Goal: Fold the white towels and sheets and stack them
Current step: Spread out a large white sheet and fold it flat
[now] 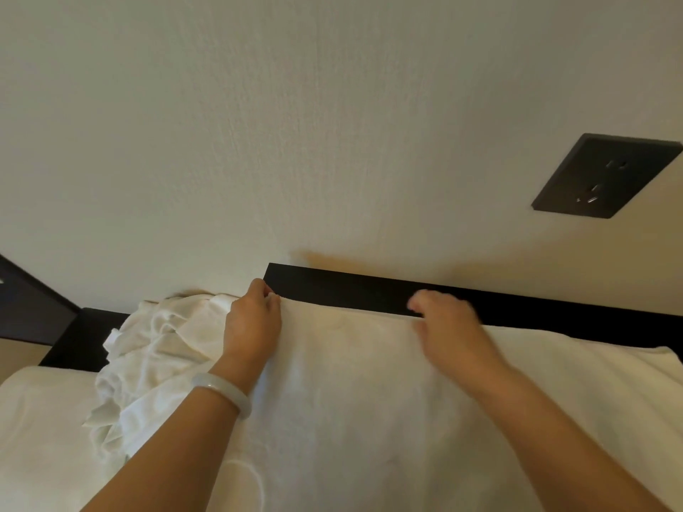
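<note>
1. White sheet: the left grip pinched its far corner. The right grip, blurred, appeared curled on the same edge, by the dark headboard. The rest lay spread on the bed.
2. Doing it well likely meant keeping that edge taut and level, with corners matched before creasing.
3. A crumpled white pile lay just left.
4. No writing was readable; the wall socket bore none.

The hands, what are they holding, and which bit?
The left hand pinches the white sheet at its far left corner; the right hand, blurred, seems to grip the same far edge.
</note>
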Available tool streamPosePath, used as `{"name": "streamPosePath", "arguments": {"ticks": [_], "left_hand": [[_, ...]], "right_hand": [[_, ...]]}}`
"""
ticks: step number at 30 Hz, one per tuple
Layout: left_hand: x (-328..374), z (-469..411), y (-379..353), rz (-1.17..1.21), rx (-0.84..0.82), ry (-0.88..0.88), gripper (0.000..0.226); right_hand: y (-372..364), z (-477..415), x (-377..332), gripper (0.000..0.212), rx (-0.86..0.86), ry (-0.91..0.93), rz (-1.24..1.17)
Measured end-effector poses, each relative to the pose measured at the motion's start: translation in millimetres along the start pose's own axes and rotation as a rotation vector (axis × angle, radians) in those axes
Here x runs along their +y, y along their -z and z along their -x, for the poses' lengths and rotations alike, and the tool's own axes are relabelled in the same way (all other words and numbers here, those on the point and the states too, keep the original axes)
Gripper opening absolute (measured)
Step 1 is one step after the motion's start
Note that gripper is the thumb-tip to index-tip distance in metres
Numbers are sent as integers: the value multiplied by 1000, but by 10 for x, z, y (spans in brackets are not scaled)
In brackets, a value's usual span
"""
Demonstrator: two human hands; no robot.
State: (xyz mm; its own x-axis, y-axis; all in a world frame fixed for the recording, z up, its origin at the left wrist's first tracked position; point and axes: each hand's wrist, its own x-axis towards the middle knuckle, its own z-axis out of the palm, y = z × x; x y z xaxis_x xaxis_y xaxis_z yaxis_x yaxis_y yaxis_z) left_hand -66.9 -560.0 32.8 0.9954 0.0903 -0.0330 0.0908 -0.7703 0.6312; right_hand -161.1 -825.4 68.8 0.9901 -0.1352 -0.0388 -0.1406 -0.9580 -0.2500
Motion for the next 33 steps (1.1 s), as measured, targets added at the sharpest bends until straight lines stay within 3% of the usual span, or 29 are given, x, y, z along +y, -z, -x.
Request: {"name": "streamPosePath", "arguments": {"ticks": [5,7,12,21,26,29,33], "left_hand": [[-24,83,180,241,-82,104,21],[-75,139,266,282,-110,158,24],[-230,352,366,234,-129,216,10],[-194,499,274,225,23,194,15],[-171,597,170,212,110,169,13],[-176,602,151,196,120,156,14],[-173,608,149,177,125,141,14]], "right_hand": [[-257,-131,-272,7,-11,66,-23],[-260,-171,-220,11,7,54,-22],[-240,-245,-90,19,-130,40,28],[-211,-310,-30,28,-207,38,-22],[-294,-294,-25,18,-126,129,-53],[-406,-290,-46,30,-22,197,31],[-354,-332,-105,28,44,113,39]]}}
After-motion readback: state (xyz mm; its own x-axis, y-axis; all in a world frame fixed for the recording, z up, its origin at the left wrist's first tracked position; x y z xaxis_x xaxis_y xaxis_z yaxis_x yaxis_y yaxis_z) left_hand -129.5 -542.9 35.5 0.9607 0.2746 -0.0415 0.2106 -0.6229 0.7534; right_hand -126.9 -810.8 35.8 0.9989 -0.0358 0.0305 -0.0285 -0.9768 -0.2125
